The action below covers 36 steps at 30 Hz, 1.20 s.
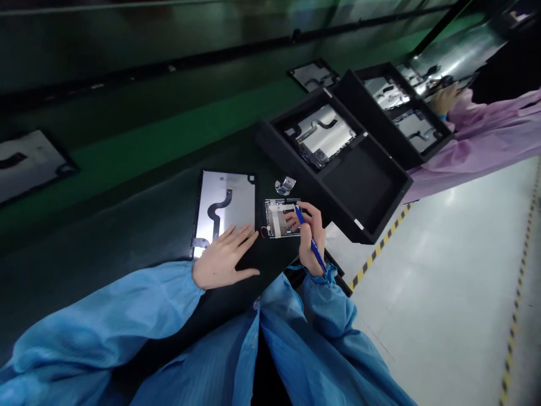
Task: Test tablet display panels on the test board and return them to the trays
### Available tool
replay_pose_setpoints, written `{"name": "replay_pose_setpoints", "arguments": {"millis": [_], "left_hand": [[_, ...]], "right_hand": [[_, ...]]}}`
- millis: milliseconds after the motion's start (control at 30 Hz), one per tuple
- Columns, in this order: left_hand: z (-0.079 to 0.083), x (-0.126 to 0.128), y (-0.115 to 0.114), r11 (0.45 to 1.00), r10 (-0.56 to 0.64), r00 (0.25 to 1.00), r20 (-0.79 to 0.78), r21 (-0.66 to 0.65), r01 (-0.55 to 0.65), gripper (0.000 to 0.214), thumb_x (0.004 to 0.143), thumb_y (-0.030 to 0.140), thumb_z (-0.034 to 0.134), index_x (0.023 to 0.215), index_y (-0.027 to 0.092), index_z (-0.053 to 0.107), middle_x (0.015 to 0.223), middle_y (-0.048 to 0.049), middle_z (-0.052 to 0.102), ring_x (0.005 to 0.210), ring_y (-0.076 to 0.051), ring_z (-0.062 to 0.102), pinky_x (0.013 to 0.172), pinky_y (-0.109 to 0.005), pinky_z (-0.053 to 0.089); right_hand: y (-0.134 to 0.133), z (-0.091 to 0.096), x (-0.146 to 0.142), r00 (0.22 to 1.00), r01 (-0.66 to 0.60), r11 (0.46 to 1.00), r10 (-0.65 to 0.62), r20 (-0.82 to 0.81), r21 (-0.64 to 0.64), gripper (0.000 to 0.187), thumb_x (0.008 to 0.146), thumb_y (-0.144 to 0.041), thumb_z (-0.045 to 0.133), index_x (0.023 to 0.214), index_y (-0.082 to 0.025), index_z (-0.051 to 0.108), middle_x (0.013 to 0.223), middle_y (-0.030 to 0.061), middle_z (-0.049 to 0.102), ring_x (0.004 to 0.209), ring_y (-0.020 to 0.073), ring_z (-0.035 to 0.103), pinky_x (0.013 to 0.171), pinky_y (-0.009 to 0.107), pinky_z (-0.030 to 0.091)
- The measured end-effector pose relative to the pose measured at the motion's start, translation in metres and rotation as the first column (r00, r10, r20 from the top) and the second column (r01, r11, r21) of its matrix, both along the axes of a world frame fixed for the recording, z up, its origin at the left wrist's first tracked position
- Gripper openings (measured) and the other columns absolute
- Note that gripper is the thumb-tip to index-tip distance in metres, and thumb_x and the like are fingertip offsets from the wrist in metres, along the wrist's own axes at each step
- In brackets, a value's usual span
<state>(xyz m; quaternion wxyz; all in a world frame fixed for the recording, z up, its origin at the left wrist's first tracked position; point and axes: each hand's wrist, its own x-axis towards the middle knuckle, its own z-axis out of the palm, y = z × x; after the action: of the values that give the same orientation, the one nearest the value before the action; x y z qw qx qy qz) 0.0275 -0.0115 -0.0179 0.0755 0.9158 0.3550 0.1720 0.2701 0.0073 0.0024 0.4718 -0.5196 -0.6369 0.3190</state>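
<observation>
My left hand lies flat with fingers spread over the lower edge of a silvery display panel. A black S-shaped flex cable runs down the panel's back. In my right hand is a slim blue pen-shaped tool, its upper end by the index finger. Some fingers of that hand reach over a circuit board assembly to the right of the panel. White tape strips cross the board, and a thin red wire shows at its left side. The fingers hide part of the board.
A small shiny metal piece lies above the board. To the right stands a black two-compartment tray with a panel in one compartment, and another tray behind it. Further panels lie on the green-and-black bench. A co-worker's pink sleeve is at right.
</observation>
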Motion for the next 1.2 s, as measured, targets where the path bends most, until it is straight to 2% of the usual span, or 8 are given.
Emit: {"name": "replay_pose_setpoints", "arguments": {"millis": [200,267,367,500,733,900,1067,1200], "left_hand": [[-0.011,-0.077,0.019,0.993,0.039,0.997,-0.071,-0.106,-0.046,0.102,0.09,0.077,0.038,0.158,0.002,0.02,0.162,-0.0241,0.02,0.151,-0.037,0.016,0.121,-0.059,0.013],[-0.022,-0.087,0.017,0.994,0.074,0.993,-0.089,-0.079,-0.081,0.102,0.091,0.078,0.032,0.157,0.001,0.021,0.161,-0.0261,0.019,0.152,-0.037,0.012,0.12,-0.059,0.014],[-0.031,-0.081,0.011,0.987,0.148,0.985,-0.091,-0.051,-0.153,0.097,0.094,0.075,0.029,0.155,-0.001,0.027,0.161,-0.0259,0.02,0.152,-0.037,0.009,0.121,-0.059,0.012],[-0.031,-0.065,0.006,0.974,0.215,0.973,-0.087,-0.054,-0.22,0.101,0.089,0.073,0.048,0.153,-0.003,0.029,0.161,-0.0268,0.018,0.152,-0.039,0.009,0.121,-0.059,0.01],[-0.029,-0.066,0.006,0.969,0.226,0.973,-0.048,-0.09,-0.229,0.103,0.083,0.065,0.064,0.153,-0.003,0.03,0.161,-0.0271,0.018,0.152,-0.039,0.01,0.122,-0.058,0.009],[-0.03,-0.066,0.005,0.969,0.222,0.975,-0.032,-0.104,-0.224,0.099,0.086,0.062,0.063,0.153,-0.002,0.028,0.162,-0.0266,0.016,0.152,-0.037,0.007,0.122,-0.059,0.008],[-0.029,-0.067,0.005,0.968,0.221,0.974,-0.04,-0.111,-0.224,0.1,0.086,0.062,0.064,0.153,-0.002,0.028,0.162,-0.0263,0.017,0.152,-0.037,0.008,0.122,-0.058,0.007],[-0.029,-0.066,0.005,0.968,0.23,0.973,-0.029,-0.099,-0.231,0.101,0.085,0.063,0.063,0.154,-0.002,0.027,0.161,-0.0266,0.017,0.152,-0.037,0.009,0.122,-0.058,0.007]], "right_hand": [[-0.015,0.001,-0.043,0.995,-0.094,0.978,0.084,-0.063,-0.188,0.015,0.095,-0.035,0.06,0.097,-0.02,0.061,0.078,0.0003,0.063,0.07,0.0128,0.06,0.063,0.024,0.045],[-0.016,-0.005,-0.06,0.991,-0.127,0.963,0.114,-0.067,-0.237,0.025,0.093,-0.037,0.063,0.079,-0.018,0.057,0.064,-0.0024,0.054,0.058,0.0099,0.051,0.056,0.023,0.04],[-0.012,-0.016,-0.085,0.979,-0.204,0.931,0.193,-0.065,-0.302,0.035,0.096,-0.041,0.058,0.072,-0.018,0.048,0.06,-0.0036,0.047,0.055,0.0088,0.046,0.055,0.023,0.036],[-0.007,-0.028,-0.106,0.979,-0.201,0.925,0.204,-0.024,-0.321,0.032,0.091,-0.045,0.062,0.078,-0.019,0.048,0.061,-0.0046,0.052,0.053,0.0085,0.048,0.052,0.021,0.038],[-0.011,-0.037,-0.111,0.958,-0.168,0.977,0.193,0.212,-0.129,0.038,0.092,-0.035,0.057,0.063,-0.019,0.04,0.051,-0.0056,0.041,0.044,0.0063,0.038,0.047,0.021,0.034],[-0.01,-0.037,-0.113,0.935,-0.174,0.979,0.199,0.294,-0.109,0.036,0.092,-0.03,0.053,0.062,-0.02,0.036,0.05,-0.0055,0.038,0.042,0.0065,0.036,0.047,0.022,0.032],[-0.012,-0.041,-0.116,0.935,-0.195,0.979,0.202,0.292,-0.052,0.035,0.089,-0.021,0.054,0.06,-0.019,0.034,0.051,-0.0059,0.036,0.044,0.0055,0.035,0.048,0.021,0.031],[-0.007,-0.032,-0.108,0.988,-0.037,0.995,0.051,0.149,-0.097,0.037,0.09,-0.028,0.058,0.062,-0.02,0.036,0.053,-0.0053,0.038,0.047,0.0071,0.039,0.048,0.021,0.035]]}}
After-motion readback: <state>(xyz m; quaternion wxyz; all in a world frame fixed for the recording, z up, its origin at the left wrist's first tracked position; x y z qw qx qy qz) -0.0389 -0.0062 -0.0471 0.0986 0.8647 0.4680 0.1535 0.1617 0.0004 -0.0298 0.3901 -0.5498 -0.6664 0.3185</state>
